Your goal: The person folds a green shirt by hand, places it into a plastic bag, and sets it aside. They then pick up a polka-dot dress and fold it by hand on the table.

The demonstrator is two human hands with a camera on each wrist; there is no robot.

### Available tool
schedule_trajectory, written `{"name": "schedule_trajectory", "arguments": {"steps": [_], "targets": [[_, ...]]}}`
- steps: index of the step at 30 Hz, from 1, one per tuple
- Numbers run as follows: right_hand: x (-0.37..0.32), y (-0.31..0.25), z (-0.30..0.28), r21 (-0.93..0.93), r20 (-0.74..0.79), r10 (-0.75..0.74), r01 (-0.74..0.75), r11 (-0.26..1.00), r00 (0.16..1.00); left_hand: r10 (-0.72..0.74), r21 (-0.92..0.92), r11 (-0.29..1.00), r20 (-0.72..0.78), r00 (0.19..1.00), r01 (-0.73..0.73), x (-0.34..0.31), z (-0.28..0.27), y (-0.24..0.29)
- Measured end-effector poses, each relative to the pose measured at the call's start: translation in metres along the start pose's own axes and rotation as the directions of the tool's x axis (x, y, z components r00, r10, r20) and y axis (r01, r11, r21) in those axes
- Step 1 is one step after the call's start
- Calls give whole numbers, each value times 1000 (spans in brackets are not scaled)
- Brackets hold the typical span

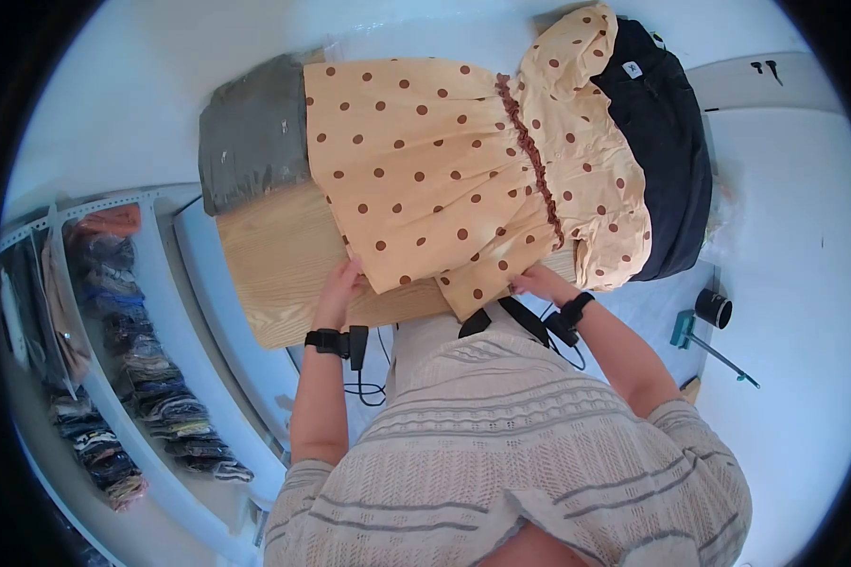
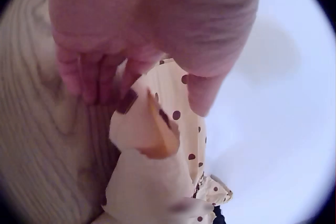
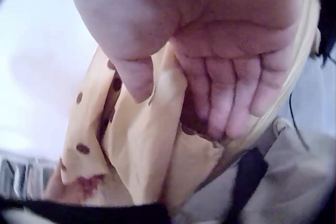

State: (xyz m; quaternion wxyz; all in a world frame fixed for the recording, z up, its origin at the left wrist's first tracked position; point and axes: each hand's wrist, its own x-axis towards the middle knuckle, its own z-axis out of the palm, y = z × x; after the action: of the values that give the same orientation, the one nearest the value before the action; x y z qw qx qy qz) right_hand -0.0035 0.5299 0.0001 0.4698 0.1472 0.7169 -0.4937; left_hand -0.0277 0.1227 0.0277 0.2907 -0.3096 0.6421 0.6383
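Observation:
A cream dress (image 1: 416, 161) with brown polka dots lies spread over a wooden table, its skirt to the left and its puffed sleeves to the right. A brown ruffled band (image 1: 529, 156) crosses its waist. My left hand (image 1: 343, 283) holds the hem's near corner; in the left wrist view its thumb (image 2: 203, 95) and forefinger lie on either side of the cloth. My right hand (image 1: 547, 285) grips the skirt's near edge just below the waist, where a flap of cloth is folded over. In the right wrist view that fold runs between thumb (image 3: 135, 79) and fingers.
A grey plastic-wrapped bundle (image 1: 255, 132) sits at the table's (image 1: 274, 255) back left. Black folded clothing (image 1: 667, 151) lies under the dress's right end. Shelves (image 1: 151, 312) with packed garments stand left. A dark bin (image 1: 714, 308) and a green-headed brush (image 1: 686, 331) are at right.

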Motion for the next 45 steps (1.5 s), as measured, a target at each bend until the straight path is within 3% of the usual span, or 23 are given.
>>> {"name": "schedule_trajectory", "arguments": {"steps": [1,2,4,6,8,10,13,16,17,18,19,21,23,27,29,32,33,34,36,37,39,42,45], "targets": [[-4,-14,-3,193,102,115,-133,972,988,28,-136,991,74,997,-18,-4,8,-6],[-3,-17,-3,187,107,117,-135,973,987,26,-141,990,69,997,-16,-6,14,-10],[0,-25,-2,499,-71,2,33,866,998,258,-106,963,114,959,-246,-12,24,-1],[-6,-44,-12,531,-53,-76,92,842,996,266,-75,962,58,962,-261,-14,29,23],[-16,-67,-24,826,184,-133,-79,558,974,277,-39,960,14,961,-276,-1,32,39],[-11,-60,-35,845,160,-148,-58,531,976,271,-542,810,6,962,-225,11,34,51],[-20,-70,-36,742,294,-245,-59,668,924,333,-773,628,161,929,-91,3,36,63],[-22,-71,-21,542,337,-165,-48,839,927,332,-649,750,200,922,-129,6,38,38],[-19,-71,-17,466,374,-38,-153,872,927,330,-646,753,202,922,-128,3,35,29],[-19,-73,-12,471,373,-39,-152,869,927,276,-297,933,235,932,-202,-4,32,25],[-19,-75,-7,315,380,44,-174,933,924,216,98,965,244,946,-245,-8,30,20],[-22,-83,0,149,376,127,-195,969,918,253,84,960,159,954,-269,-14,35,19],[-30,-93,0,-79,391,-170,217,973,904,283,72,955,67,957,-287,-25,34,26],[-41,-98,-13,-85,451,-192,256,963,872,237,-232,931,-205,950,-283,-42,6,33],[-32,-87,-6,-11,482,-7,14,1000,876,226,-369,870,-294,929,-328,-41,2,10],[-17,-85,3,-20,562,146,-163,986,814,182,-178,941,-450,874,-288,-49,4,-37],[-16,-89,6,-30,569,150,-161,986,808,127,-104,979,-362,923,-176,-47,4,-70],[-18,-93,8,148,619,109,-252,956,778,57,-20,998,-274,960,-65,-56,10,-77],[-21,-98,9,299,665,73,-355,886,743,-172,-203,966,-43,984,160,-80,37,-75],[-18,-101,7,423,753,6,-491,762,658,-178,-216,963,-51,983,163,-81,51,-85],[-18,-108,6,518,837,-111,-709,479,537,-93,-624,737,289,953,261,-78,71,-105],[-20,-110,3,470,849,-88,-668,576,522,118,-765,629,271,955,139,-83,99,-106],[-17,-108,3,424,871,-79,-662,618,484,184,-703,709,263,947,58,-79,109,-122]]}}
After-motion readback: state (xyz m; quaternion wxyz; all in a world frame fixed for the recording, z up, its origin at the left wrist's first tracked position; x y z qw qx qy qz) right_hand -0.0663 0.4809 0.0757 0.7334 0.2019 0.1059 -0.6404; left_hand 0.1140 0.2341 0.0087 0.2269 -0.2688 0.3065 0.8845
